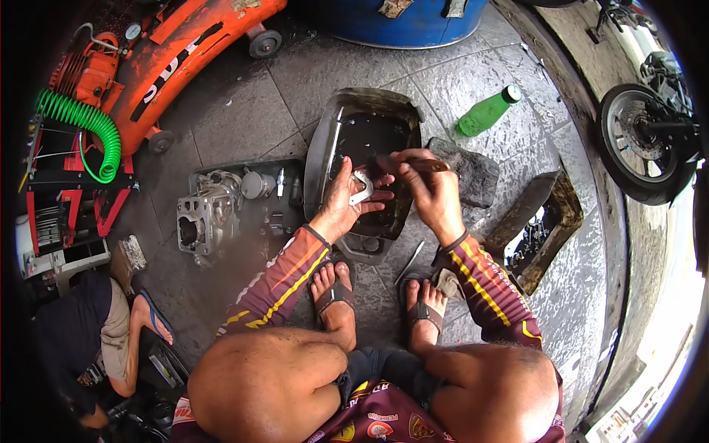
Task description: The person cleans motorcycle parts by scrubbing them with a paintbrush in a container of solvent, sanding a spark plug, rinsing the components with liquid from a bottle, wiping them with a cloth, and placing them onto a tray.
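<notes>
My left hand [341, 203], palm up with its fingers partly spread, holds a small curved silver metal part [362, 187] between thumb and fingers. Close beside it, my right hand [432, 193] is closed around the brown handle of a brush [439, 166]. The brush's dark end points toward the metal part; whether they touch I cannot tell. Both hands are above the near half of a grey pan [319, 159] with dark liquid in it. A silver engine casting [207, 218], a piston [257, 184] and a spark plug [281, 182] lie to the left, by a dark tray.
A green bottle [487, 111] and a dark rough block [473, 173] stand right of the pan, near a cut-open container [572, 210]. A thin metal tool [410, 262] lies by my feet. An orange compressor [185, 59], blue drum [413, 26], motorcycle wheel [639, 144] and another person [85, 332] surround me.
</notes>
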The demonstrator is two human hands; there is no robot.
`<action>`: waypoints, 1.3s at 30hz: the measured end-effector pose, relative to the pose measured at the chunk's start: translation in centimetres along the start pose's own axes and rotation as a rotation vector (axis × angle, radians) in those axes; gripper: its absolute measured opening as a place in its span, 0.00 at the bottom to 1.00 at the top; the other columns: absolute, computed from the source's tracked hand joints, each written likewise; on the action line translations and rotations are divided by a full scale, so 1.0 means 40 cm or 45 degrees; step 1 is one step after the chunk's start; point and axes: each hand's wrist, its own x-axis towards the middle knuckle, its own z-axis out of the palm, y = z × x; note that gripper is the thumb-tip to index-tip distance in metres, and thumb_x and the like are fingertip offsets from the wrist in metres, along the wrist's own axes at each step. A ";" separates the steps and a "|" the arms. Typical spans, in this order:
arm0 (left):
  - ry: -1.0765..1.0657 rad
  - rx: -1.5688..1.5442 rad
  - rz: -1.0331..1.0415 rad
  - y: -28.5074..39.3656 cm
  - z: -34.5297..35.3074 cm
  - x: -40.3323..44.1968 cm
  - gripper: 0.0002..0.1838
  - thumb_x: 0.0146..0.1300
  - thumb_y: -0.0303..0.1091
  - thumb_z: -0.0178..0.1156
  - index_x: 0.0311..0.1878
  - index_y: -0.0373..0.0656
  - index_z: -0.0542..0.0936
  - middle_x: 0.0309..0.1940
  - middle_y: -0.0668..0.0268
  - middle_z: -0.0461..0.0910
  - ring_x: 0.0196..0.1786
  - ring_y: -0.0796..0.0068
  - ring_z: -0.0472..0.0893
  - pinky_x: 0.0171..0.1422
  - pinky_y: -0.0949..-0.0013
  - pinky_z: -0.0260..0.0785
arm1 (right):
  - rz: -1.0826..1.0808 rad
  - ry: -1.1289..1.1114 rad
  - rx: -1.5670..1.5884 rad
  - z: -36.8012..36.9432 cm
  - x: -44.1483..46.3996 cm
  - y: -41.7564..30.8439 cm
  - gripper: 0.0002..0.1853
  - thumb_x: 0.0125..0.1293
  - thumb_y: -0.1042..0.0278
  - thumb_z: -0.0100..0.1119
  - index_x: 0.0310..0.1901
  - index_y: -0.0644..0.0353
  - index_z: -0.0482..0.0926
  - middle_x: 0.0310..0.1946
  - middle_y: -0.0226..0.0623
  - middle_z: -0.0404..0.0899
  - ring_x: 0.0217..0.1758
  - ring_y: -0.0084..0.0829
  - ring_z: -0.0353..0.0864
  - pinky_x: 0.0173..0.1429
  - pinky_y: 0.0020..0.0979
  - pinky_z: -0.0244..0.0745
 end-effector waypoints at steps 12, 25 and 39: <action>0.353 -0.066 0.188 -0.026 -0.072 0.013 0.14 0.73 0.34 0.48 0.55 0.40 0.76 0.33 0.69 0.76 0.39 0.74 0.79 0.45 0.66 0.76 | -0.056 -0.218 -0.300 0.005 -0.025 0.046 0.08 0.63 0.73 0.58 0.44 0.59 0.76 0.37 0.46 0.82 0.42 0.47 0.84 0.42 0.37 0.79; 0.215 -0.360 0.096 -0.023 -0.047 0.019 0.25 0.74 0.51 0.42 0.55 0.39 0.74 0.46 0.59 0.80 0.48 0.61 0.81 0.59 0.50 0.73 | -0.152 -0.361 -0.057 0.006 -0.009 0.003 0.08 0.67 0.72 0.56 0.42 0.68 0.80 0.40 0.38 0.82 0.41 0.33 0.84 0.47 0.30 0.76; 0.277 0.042 0.312 0.022 -0.125 0.016 0.17 0.69 0.26 0.53 0.60 0.43 0.71 0.39 0.64 0.78 0.43 0.68 0.80 0.58 0.58 0.76 | -0.442 -0.186 -0.349 0.041 -0.176 0.143 0.18 0.49 0.78 0.59 0.46 0.56 0.80 0.52 0.48 0.76 0.61 0.50 0.70 0.62 0.42 0.70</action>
